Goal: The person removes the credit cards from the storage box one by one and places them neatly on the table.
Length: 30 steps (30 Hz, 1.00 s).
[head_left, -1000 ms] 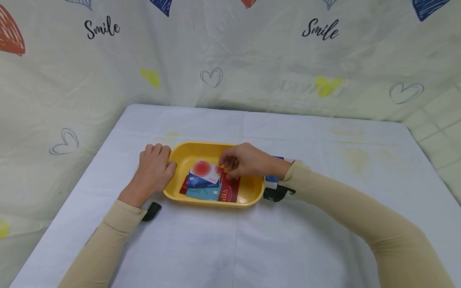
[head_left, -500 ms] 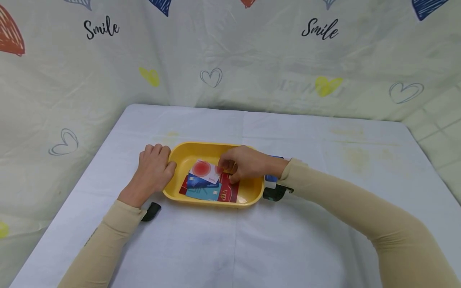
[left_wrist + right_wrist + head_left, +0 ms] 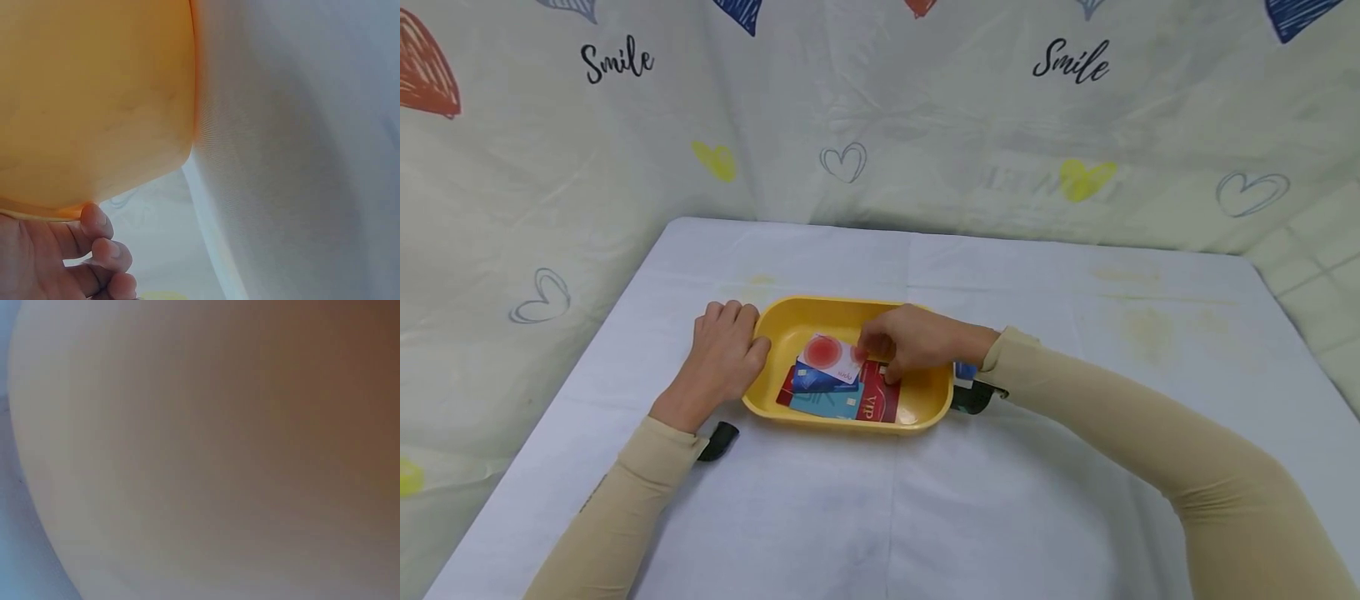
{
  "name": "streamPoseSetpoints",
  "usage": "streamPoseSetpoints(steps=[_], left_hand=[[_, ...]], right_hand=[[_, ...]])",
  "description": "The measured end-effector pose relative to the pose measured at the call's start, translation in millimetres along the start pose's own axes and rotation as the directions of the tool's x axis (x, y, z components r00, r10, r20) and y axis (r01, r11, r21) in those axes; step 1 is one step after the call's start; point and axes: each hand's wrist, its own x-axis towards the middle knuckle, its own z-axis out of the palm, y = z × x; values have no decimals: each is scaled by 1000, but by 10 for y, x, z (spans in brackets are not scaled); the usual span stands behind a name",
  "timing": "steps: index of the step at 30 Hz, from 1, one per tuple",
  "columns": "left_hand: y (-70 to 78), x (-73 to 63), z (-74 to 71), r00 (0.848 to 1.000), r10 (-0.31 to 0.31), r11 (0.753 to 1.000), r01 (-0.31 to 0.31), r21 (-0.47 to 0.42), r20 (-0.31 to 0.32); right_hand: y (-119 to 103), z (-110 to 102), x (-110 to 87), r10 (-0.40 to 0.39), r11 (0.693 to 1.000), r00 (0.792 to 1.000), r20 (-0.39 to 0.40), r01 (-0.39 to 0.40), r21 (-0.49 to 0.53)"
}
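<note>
A yellow tray (image 3: 922, 415) holds several overlapping plastic cards. On top lies a white card with red circles (image 3: 823, 353), over a dark blue card (image 3: 811, 379), a light blue card (image 3: 827, 404) and a red card lettered VIP (image 3: 876, 402). My left hand (image 3: 724, 350) grips the tray's left end; in the left wrist view its fingertips (image 3: 103, 224) show at the rim from outside. My right hand (image 3: 917, 337) reaches inside, fingers curled, thumb at the red card and fingertips beside the white card's right edge. I cannot tell whether it pinches a card.
A blue item (image 3: 965, 372) lies on the white-clothed table (image 3: 820, 517) right of the tray, mostly hidden behind the right wrist. Black wrist cameras (image 3: 718, 442) sit under both cuffs. A printed curtain hangs behind the table. The tray wall, blurred, fills most of the right wrist view.
The right thumb has shifted slightly rightward over the red card, and its wrist has moved a little left. Left hand, tray and cards look unmoved.
</note>
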Motion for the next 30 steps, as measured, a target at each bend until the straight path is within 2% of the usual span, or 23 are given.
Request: streamPoseSetpoints(steps=[7,15,25,30], left_hand=[[-5,1,9,1000,-7,1000,7,-1,3],[-10,8,15,1000,-5,1000,5,-9,0],[-2,17,23,1000,3,1000,-3,-7,-2],[-4,15,33,1000,13,999,-13,-33,-1]], right_hand=[[12,14,3,-19,1000,1000,5,19,-6],[-21,39,0,-2,998,1000,-21,1,-61],[-13,43,-3,-26,999,1000,15,27,-38],[21,42,-3,-49,998,997,61,51,-28]])
